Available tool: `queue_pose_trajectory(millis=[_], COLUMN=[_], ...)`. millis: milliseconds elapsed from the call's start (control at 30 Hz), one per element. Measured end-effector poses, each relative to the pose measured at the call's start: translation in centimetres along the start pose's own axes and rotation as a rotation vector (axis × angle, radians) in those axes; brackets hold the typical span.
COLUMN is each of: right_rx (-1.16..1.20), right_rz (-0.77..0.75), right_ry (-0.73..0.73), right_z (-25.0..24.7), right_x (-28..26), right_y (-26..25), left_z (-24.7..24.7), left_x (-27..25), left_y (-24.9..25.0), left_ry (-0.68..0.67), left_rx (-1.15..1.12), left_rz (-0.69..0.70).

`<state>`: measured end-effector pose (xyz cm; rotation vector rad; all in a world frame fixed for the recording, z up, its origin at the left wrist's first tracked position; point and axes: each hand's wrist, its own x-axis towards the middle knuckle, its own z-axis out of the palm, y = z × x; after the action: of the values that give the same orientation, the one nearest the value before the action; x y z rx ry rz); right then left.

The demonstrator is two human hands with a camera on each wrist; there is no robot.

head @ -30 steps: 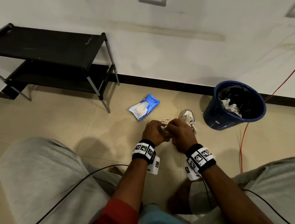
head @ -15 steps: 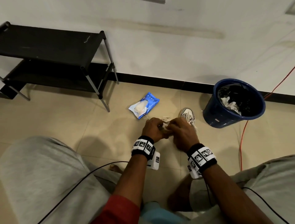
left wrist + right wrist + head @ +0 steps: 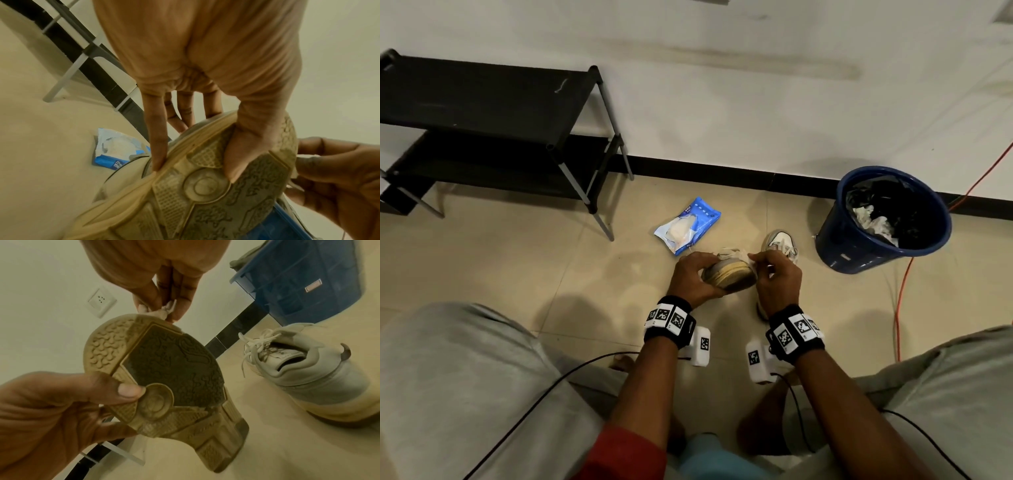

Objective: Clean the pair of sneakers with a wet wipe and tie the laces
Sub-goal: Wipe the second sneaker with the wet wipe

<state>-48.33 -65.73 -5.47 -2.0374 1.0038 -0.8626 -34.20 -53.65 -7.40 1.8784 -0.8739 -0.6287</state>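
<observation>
My left hand (image 3: 693,274) grips one sneaker (image 3: 729,272) tipped up, its tan and dark sole (image 3: 164,379) facing me, thumb (image 3: 238,155) pressed on the tread. My right hand (image 3: 774,274) pinches a small white wet wipe (image 3: 166,310) against the toe edge of that sole. The other sneaker (image 3: 780,245) stands upright on the floor just behind my right hand, pale grey with loose white laces (image 3: 257,344).
A blue pack of wet wipes (image 3: 686,224) lies on the tiles behind the hands. A blue bin (image 3: 880,222) with a black liner and crumpled wipes stands at the right. A black shoe rack (image 3: 493,130) is at the back left. An orange cable (image 3: 904,291) runs along the right.
The held sneaker has been turned so its sole faces up, and my hands have spread apart. The head view shifted slightly downward.
</observation>
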Motion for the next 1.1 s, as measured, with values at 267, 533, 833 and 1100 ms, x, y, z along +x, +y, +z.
queue_pose_trajectory(millis=[267, 533, 833, 1100], right_rx=[-0.135, -0.106, 0.081, -0.038], right_rz=[0.026, -0.073, 0.045, 0.177], right_ry=[-0.126, -0.191, -0.172, -0.168], right_z=[1.6, 3.0, 3.7, 3.3], right_x=[-1.7, -3.3, -3.5, -2.2], right_y=[-1.7, -3.1, -3.7, -0.3], left_z=[0.7, -2.0, -2.6, -2.7], left_x=[-0.5, -0.6, -1.3, -1.6], left_y=[0.9, 1.4, 1.3, 1.5], left_ry=[0.051, -0.135, -0.115, -0.108], left_rx=[0.237, 0.583, 0.553, 0.535], left_rz=[-0.028, -0.144, -0.162, -0.143])
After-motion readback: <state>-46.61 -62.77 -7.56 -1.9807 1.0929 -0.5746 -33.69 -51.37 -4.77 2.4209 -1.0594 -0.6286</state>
